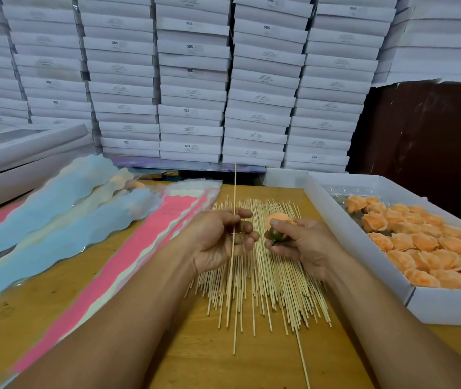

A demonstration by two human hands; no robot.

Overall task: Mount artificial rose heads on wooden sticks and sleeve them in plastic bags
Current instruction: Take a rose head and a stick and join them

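The left hand (218, 237) pinches one stick (234, 248) between thumb and curled fingers, holding it nearly upright so that its top rises past the table's far edge and its lower end hangs toward the viewer. Just to its right, the right hand (299, 242) grips a peach rose head (277, 223) by its green base, petals pointing away from the person; rose and stick are close but apart. Both hands hover over a loose pile of sticks (265, 276) spread on the wooden table (195, 360), all lying roughly lengthwise away from the person. To the right of the pile stands a white tray (364, 248) filled with more peach roses (425, 248). To the left lie flat plastic bags (145, 248) with pink scalloped bands, and beyond them blue and cream bags (55, 220), some with roses already inside. Behind the table rise stacks of white boxes (193, 80).
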